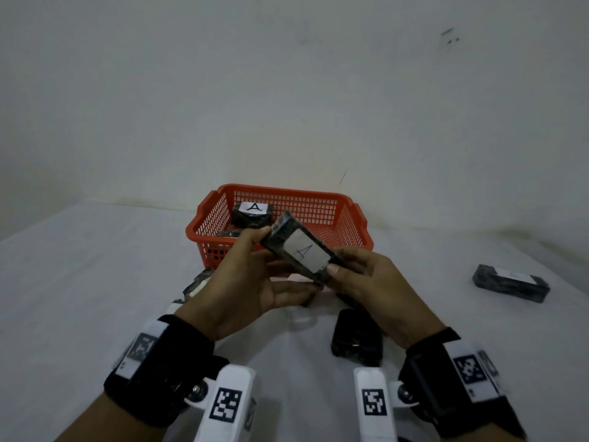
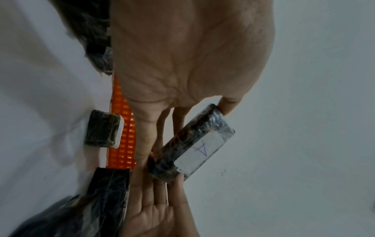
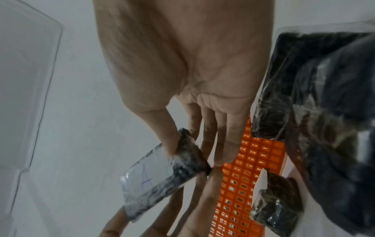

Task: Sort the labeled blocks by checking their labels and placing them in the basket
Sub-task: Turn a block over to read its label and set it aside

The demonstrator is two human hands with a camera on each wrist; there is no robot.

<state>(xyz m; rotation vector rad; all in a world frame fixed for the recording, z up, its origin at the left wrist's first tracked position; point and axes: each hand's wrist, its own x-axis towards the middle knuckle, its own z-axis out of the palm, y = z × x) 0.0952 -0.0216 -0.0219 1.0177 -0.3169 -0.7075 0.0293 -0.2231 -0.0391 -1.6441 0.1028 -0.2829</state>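
Both hands hold one dark wrapped block (image 1: 298, 250) with a white label marked A, tilted in the air in front of the orange basket (image 1: 350, 215). My left hand (image 1: 251, 279) pinches its far upper end, thumb on top, fingers beneath. My right hand (image 1: 366, 282) pinches the near lower end, thumb on the label edge. The block (image 2: 192, 144) shows its A label in the left wrist view, and the same block (image 3: 160, 178) appears in the right wrist view. Inside the basket lies another block (image 1: 253, 213) labeled A.
On the white cloth, a labeled block (image 1: 510, 282) lies at the right. A dark block (image 1: 357, 338) sits under my right hand, and another block (image 1: 199, 282) peeks out left of my left hand. A white wall stands close behind the basket.
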